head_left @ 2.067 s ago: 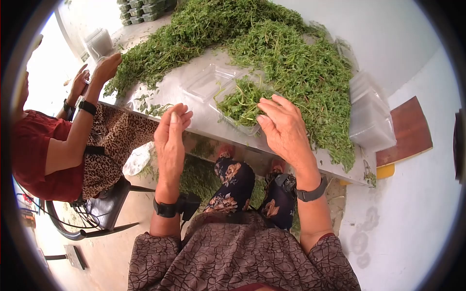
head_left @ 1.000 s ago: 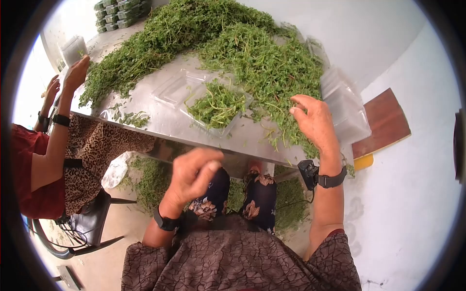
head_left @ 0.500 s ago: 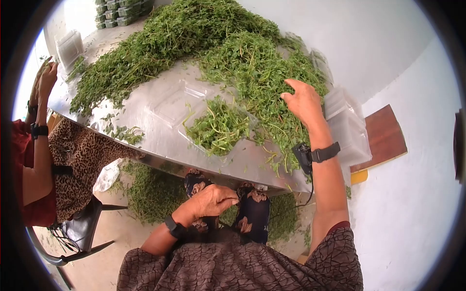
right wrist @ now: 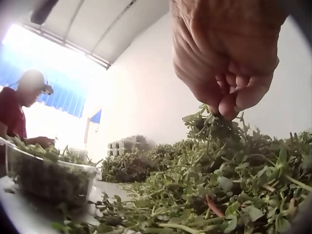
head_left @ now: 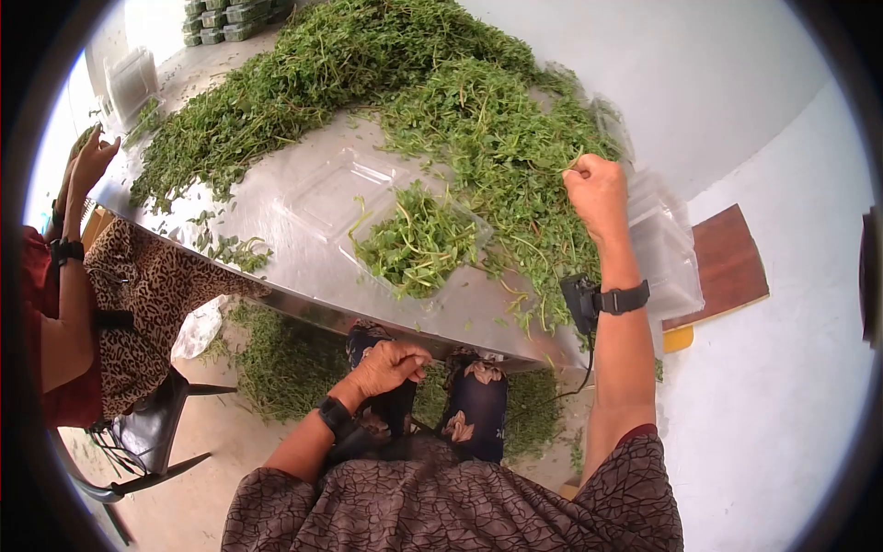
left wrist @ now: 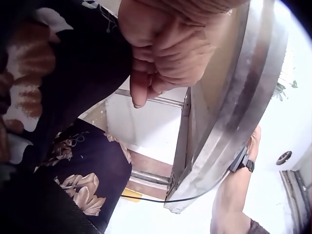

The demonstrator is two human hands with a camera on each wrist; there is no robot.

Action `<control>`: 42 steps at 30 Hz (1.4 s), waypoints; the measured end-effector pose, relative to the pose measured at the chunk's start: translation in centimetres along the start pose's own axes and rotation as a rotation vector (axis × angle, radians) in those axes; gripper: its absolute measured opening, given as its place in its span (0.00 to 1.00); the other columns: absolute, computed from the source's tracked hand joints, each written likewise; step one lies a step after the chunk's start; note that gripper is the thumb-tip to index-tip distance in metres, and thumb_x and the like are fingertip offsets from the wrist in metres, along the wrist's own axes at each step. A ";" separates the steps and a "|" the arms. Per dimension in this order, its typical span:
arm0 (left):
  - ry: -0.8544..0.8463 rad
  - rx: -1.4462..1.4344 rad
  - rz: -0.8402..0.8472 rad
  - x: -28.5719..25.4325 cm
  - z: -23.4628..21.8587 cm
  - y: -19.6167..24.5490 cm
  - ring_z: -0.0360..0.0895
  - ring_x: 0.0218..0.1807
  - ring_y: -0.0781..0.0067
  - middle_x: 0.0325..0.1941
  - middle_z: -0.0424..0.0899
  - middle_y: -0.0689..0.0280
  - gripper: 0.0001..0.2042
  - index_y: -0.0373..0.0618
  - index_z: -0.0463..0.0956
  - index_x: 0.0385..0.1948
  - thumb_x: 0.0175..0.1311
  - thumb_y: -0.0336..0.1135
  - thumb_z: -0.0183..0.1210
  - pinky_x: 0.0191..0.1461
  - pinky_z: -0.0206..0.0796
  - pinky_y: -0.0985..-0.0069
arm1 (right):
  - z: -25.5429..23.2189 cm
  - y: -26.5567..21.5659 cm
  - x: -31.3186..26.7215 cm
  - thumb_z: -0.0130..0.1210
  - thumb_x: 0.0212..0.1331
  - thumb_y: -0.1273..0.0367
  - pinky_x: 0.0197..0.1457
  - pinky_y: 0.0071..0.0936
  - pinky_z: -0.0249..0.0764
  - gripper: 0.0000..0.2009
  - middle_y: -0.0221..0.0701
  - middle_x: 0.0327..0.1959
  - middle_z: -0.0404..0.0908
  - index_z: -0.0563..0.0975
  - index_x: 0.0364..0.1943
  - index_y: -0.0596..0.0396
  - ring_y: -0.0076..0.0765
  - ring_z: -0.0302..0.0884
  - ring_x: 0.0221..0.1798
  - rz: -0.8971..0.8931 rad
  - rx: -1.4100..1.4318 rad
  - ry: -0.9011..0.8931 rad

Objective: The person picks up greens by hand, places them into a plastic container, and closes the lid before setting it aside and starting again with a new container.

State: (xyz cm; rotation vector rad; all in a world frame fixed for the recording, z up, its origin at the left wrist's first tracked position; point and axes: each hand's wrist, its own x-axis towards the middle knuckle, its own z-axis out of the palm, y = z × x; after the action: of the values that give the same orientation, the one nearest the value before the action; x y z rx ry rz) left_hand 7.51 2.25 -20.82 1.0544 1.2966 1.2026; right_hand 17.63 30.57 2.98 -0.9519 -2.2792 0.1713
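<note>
At the right side of the leafy heap (head_left: 497, 129), my right hand (head_left: 598, 189) pinches some green sprigs; the right wrist view shows the fingertips of this hand (right wrist: 224, 58) closed on sprigs (right wrist: 209, 124) at the heap's top. My left hand (head_left: 388, 366) is curled above my lap, below the table edge, and in the left wrist view this hand (left wrist: 170, 48) shows bent fingers with nothing visible in them. A clear container (head_left: 475, 232) filled with greens (head_left: 418, 241) stands near the table's front edge, its clear lid (head_left: 333, 189) lying to the left.
Stacked empty clear containers (head_left: 664, 248) stand at the table's right edge. Filled boxes (head_left: 225, 20) are piled at the back left. Another person (head_left: 69, 340) sits at the left near a chair (head_left: 152, 428). More greens (head_left: 285, 368) lie under the table.
My right hand moved from the container to the heap and its fingers closed on sprigs. My left hand came down from near the container to above my lap and curled.
</note>
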 end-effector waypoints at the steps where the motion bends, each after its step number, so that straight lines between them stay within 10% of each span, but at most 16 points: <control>1: -0.003 -0.001 0.004 0.0 0.1 0.0 0.83 0.35 0.78 0.32 0.84 0.64 0.09 0.37 0.78 0.40 0.68 0.31 0.50 0.39 0.76 0.80 | -0.7 -0.1 -0.3 0.58 0.46 0.73 0.26 0.33 0.70 0.04 0.39 0.18 0.76 0.77 0.24 0.60 0.35 0.74 0.18 0.086 0.152 -0.025; 5: 0.051 0.130 0.043 -0.2 0.5 0.8 0.84 0.31 0.73 0.27 0.84 0.59 0.08 0.35 0.77 0.38 0.65 0.28 0.51 0.36 0.75 0.78 | -3.7 -2.7 -2.5 0.57 0.53 0.73 0.22 0.17 0.65 0.05 0.28 0.19 0.78 0.78 0.24 0.61 0.17 0.71 0.20 0.258 0.623 -0.087; 15: 0.061 0.547 0.284 -0.5 0.3 0.4 0.84 0.31 0.71 0.27 0.83 0.62 0.07 0.36 0.76 0.33 0.65 0.28 0.50 0.36 0.75 0.77 | -5.8 -7.5 -6.9 0.56 0.55 0.73 0.25 0.15 0.68 0.06 0.35 0.24 0.81 0.78 0.29 0.63 0.19 0.74 0.23 0.193 1.007 -0.193; 23: 0.161 0.186 0.361 -3.4 0.0 9.3 0.81 0.31 0.76 0.28 0.81 0.64 0.10 0.36 0.78 0.34 0.68 0.34 0.51 0.35 0.74 0.79 | -4.1 -10.4 -8.8 0.57 0.55 0.72 0.26 0.15 0.69 0.05 0.36 0.25 0.81 0.77 0.27 0.61 0.20 0.75 0.23 0.298 1.331 -0.347; 42: 0.265 0.108 0.303 -5.5 0.2 7.8 0.82 0.32 0.75 0.29 0.81 0.64 0.09 0.35 0.77 0.34 0.68 0.31 0.50 0.34 0.75 0.78 | 0.2 -11.8 -8.3 0.54 0.55 0.73 0.18 0.12 0.61 0.06 0.32 0.24 0.81 0.79 0.31 0.62 0.15 0.71 0.18 0.325 0.933 -0.390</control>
State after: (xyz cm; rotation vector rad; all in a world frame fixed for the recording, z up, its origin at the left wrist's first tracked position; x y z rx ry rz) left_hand 7.83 -2.25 -12.42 1.2327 1.4528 1.5552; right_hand 14.89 16.45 2.66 -0.7832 -1.9541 1.5121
